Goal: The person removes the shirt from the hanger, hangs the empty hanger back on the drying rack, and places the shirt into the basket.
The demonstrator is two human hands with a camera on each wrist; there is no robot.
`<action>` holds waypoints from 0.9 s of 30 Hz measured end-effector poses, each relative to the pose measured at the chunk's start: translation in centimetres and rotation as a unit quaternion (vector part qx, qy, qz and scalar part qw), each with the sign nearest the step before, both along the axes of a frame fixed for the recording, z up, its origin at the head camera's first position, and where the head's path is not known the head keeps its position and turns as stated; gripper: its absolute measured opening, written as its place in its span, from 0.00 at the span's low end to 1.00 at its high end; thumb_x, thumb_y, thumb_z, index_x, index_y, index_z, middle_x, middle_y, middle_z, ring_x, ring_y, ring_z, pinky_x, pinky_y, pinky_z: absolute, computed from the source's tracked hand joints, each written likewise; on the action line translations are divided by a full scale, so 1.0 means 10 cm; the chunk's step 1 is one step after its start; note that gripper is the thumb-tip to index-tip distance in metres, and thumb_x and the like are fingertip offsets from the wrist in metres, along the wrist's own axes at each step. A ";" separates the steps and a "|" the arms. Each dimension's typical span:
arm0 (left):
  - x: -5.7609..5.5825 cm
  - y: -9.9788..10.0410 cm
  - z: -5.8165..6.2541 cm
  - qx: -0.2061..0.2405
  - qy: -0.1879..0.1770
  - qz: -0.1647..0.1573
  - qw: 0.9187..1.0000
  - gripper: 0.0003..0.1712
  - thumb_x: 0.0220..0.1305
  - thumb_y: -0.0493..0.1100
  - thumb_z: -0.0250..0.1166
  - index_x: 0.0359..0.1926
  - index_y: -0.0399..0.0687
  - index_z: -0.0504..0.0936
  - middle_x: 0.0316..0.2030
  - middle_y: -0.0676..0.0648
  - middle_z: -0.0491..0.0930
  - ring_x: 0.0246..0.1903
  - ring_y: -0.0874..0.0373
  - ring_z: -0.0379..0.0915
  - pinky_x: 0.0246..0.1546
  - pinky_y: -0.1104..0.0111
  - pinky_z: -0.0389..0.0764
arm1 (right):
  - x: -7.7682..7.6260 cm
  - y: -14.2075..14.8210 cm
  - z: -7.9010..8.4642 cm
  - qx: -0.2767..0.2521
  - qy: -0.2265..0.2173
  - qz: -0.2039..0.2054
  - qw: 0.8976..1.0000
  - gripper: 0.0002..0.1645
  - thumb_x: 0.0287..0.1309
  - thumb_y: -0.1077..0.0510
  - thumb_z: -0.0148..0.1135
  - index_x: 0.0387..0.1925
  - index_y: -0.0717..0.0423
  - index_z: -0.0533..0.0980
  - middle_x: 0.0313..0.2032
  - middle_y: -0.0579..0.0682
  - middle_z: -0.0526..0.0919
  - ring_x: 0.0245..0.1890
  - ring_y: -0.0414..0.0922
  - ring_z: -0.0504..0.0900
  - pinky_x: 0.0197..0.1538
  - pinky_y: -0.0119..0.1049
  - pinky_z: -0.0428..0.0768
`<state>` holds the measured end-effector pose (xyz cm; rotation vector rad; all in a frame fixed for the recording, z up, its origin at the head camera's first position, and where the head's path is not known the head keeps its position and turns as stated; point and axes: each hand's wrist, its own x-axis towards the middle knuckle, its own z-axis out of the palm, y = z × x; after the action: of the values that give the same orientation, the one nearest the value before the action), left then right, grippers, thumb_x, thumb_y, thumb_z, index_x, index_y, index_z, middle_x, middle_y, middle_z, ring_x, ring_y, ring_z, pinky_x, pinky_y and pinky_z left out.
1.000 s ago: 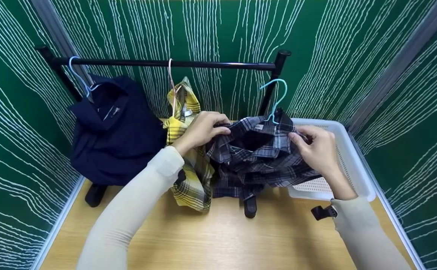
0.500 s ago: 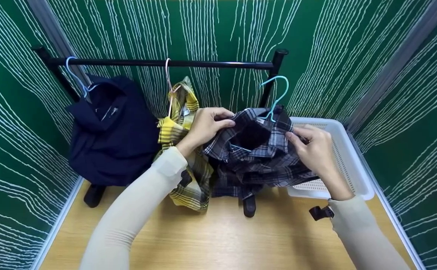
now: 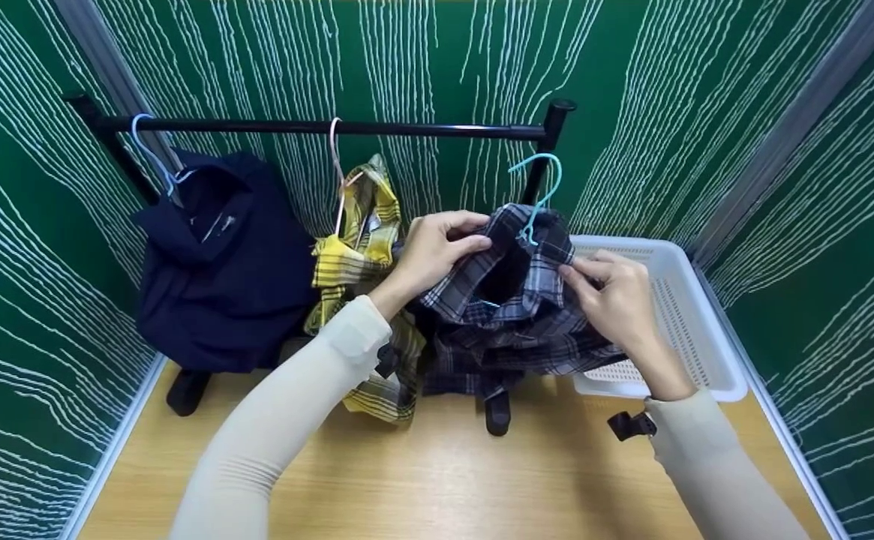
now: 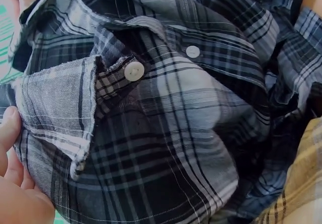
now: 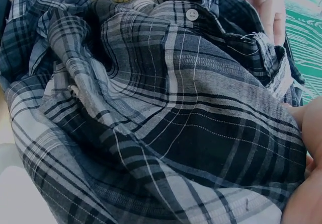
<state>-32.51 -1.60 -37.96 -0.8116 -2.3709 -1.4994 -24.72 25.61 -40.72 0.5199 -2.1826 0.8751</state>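
Observation:
A dark grey-and-white plaid shirt hangs between my two hands in the head view, with a turquoise hanger inside its collar. The hanger's hook rises free, in front of the rack's right post. My left hand pinches the collar's left side between thumb and fingers. On the opposite side my right hand pinches the collar and shoulder cloth. The left wrist view shows a collar flap and a white button close to the left fingers. Folds of plaid cloth fill the right wrist view.
On the black rack bar hang a navy garment on a blue hanger and a yellow plaid shirt on a pink hanger. A white basket stands at the right, partly behind the shirt. Green walls enclose the wooden table.
Both hands draw closer together, the left moving right and the right moving slightly left. The collar narrows, and the turquoise hook shifts left.

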 end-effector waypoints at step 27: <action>0.11 0.22 0.10 -0.002 0.000 0.005 1.000 0.08 0.63 0.46 0.78 0.38 0.48 0.92 0.36 0.55 0.90 0.34 0.67 0.79 0.42 0.72 0.79 | -0.01 -0.11 0.05 0.008 -0.004 0.006 1.000 0.10 0.60 0.67 0.76 0.44 0.60 0.91 0.26 0.54 0.86 0.22 0.40 0.70 0.28 0.27 0.64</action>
<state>-31.41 0.55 -36.99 -0.7998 -2.3750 -1.4908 -24.82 24.54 -40.21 0.5397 -2.1973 0.8670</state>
